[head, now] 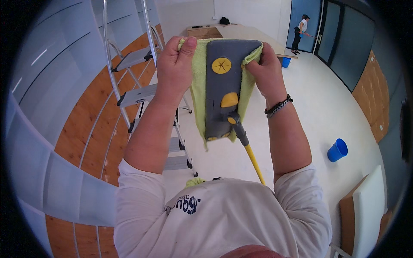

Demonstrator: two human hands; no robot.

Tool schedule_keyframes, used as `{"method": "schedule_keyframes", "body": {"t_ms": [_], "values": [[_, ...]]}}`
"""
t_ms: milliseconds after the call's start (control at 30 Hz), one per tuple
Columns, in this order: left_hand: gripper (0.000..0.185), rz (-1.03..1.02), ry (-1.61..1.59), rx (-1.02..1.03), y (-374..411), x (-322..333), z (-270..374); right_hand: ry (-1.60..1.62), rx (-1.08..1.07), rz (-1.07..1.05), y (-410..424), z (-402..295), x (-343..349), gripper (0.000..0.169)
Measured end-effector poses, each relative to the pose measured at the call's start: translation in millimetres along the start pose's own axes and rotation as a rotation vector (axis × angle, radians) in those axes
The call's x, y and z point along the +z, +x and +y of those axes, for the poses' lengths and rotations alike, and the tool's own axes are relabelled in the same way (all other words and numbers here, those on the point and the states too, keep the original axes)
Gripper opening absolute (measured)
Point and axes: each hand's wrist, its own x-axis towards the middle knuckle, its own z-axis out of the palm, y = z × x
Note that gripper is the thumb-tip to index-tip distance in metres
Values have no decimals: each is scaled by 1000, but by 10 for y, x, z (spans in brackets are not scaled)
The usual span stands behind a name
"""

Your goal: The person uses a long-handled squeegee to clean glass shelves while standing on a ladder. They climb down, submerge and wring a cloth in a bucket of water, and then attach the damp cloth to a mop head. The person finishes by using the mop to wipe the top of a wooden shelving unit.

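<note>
A grey flat mop head [216, 84] with yellow cloth-grip holes is raised in front of me, its underside away from view. A lime-green microfibre cloth [199, 80] lies behind it and shows along both sides. My left hand [178, 64] pinches the cloth's upper left corner. At the upper right, my right hand [266, 69] grips the other corner, folded over the mop head's edge. The yellow mop pole [255, 164] runs from the grey joint down towards my body. More green cloth [194, 183] shows at my waist.
An aluminium stepladder [137, 96] stands close on the left, before wood and pale wall panels. A blue bucket [337, 150] is on the floor at right; another blue bucket [286, 62] is by the long counter [251, 34]. A person [300, 34] stands at the far glass doors. A white-topped bench [369, 209] is lower right.
</note>
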Motion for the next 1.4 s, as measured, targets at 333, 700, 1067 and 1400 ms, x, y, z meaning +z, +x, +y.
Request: {"method": "schedule_keyframes", "body": {"t_ms": [333, 700, 1067, 1400], "values": [[23, 31, -29, 267, -178, 267, 58, -43, -61, 151, -133, -104, 51, 28], [31, -497, -486, -312, 80, 314, -48, -185, -112, 219, -89, -133, -102, 27], [31, -512, 80, -75, 286, 541, -136, 162, -58, 170, -68, -59, -141, 30], [39, -260, -115, 25, -468, 1125, -757, 190, -215, 342, -373, 366, -249, 25]]}}
